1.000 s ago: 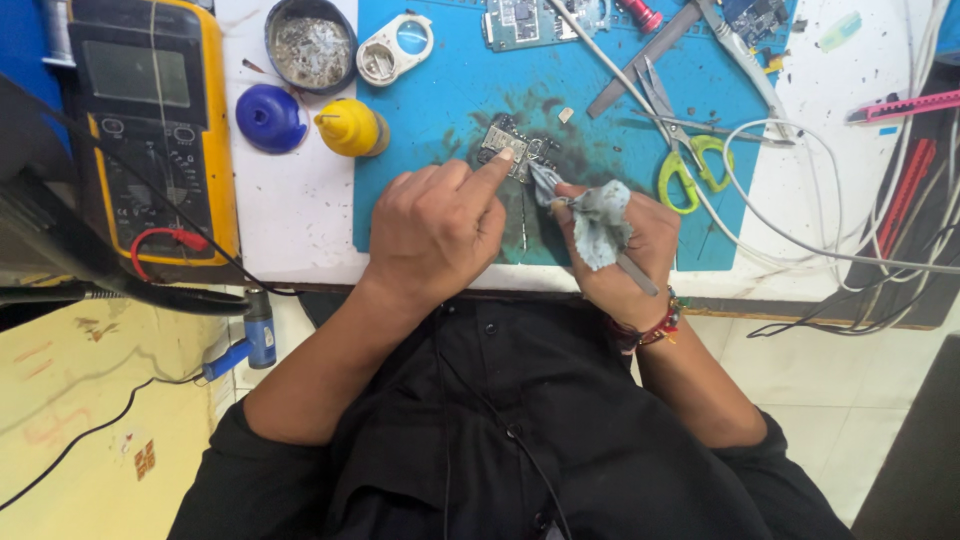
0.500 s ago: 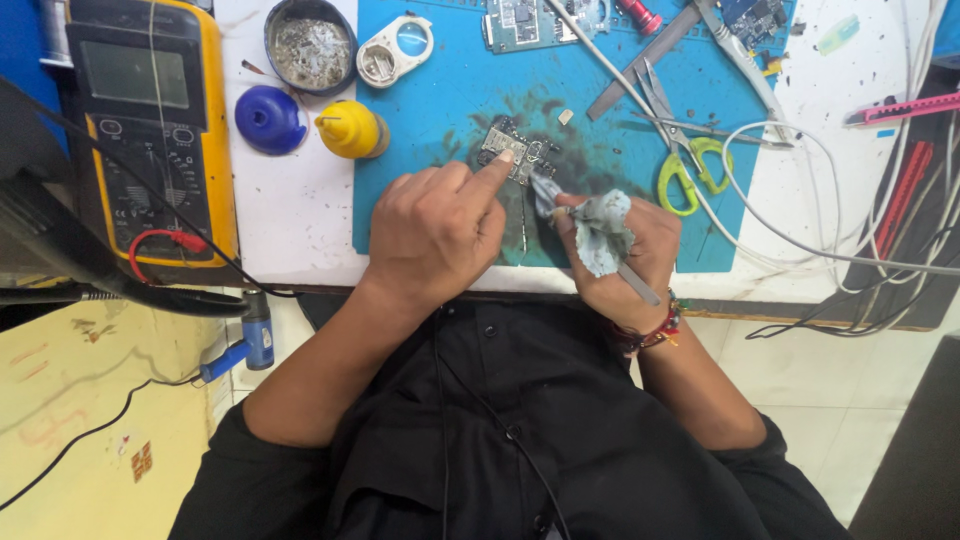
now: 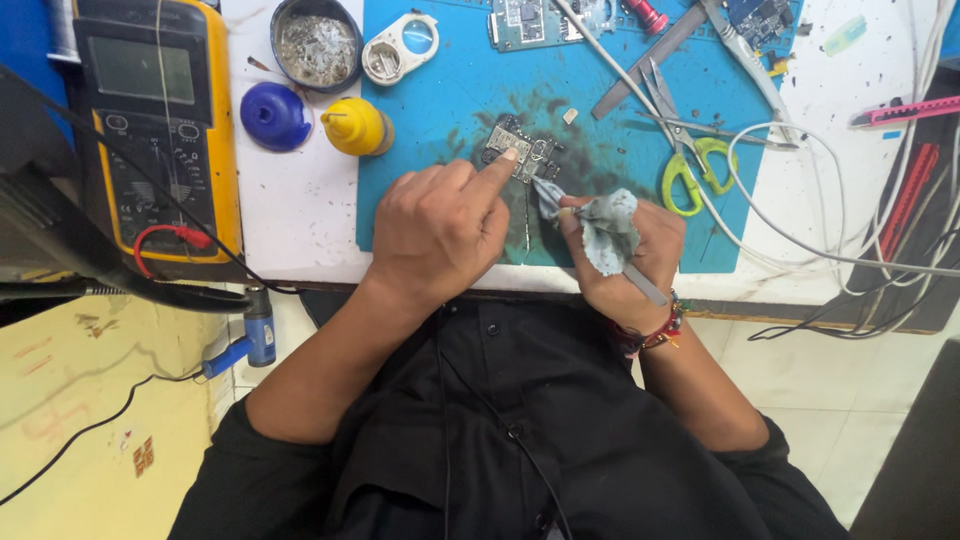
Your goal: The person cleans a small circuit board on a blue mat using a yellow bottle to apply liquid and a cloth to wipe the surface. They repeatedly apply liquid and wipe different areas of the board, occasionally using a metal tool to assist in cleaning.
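A small circuit board [image 3: 522,150] lies on the blue work mat [image 3: 430,100]. My left hand [image 3: 440,228] is curled, its index finger pressing down on the board's near edge. My right hand [image 3: 625,255] grips a thin metal tool wrapped in a grey cloth [image 3: 603,225]; the cloth-covered tip touches the board's right side. The tool's bare end sticks out below my right hand.
A yellow multimeter [image 3: 160,120] with leads stands at the left. A blue cap [image 3: 275,115], yellow bottle [image 3: 357,127], round tin [image 3: 315,45] and loupe [image 3: 400,47] sit behind. Green-handled scissors [image 3: 690,165], tweezers, another board [image 3: 530,20] and white cables [image 3: 830,240] lie at the right.
My right hand with the cloth has shifted slightly along the board's right side. The left index finger stays pressed on the board.
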